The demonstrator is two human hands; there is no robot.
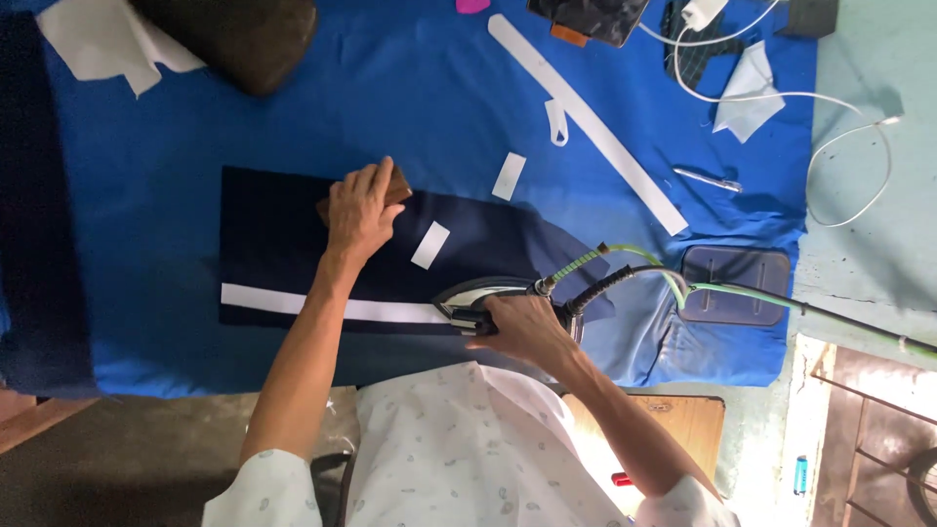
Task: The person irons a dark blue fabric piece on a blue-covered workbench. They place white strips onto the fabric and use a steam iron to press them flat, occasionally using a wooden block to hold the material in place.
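Wrapped around the handle, the right hand gripped a dark steam iron with a pale sole rim, fingers closed over the top so the handle itself was mostly hidden; a green braided cord and a black hose left the iron's right end and ran off to the right. The left hand lay palm down, fingers loosely together, pressing a small brown wooden block onto a dark navy rectangular fabric piece, with the forearm stretched from the near edge toward the far side. The iron sat at the near right part of that navy piece, its nose at the right end of a long white interfacing strip that ran along the fabric's near edge. A small white rectangular patch lay on the navy cloth between the two hands, and another white patch lay just beyond it on the bright blue table cover. A long white diagonal strip crossed the far right of the blue cover, near a white charging cable and a small metal clip-like tool. A grey rectangular iron rest pad lay at the right, under the cord. A dark rounded pressing cushion sat at the far left beside white paper scraps.
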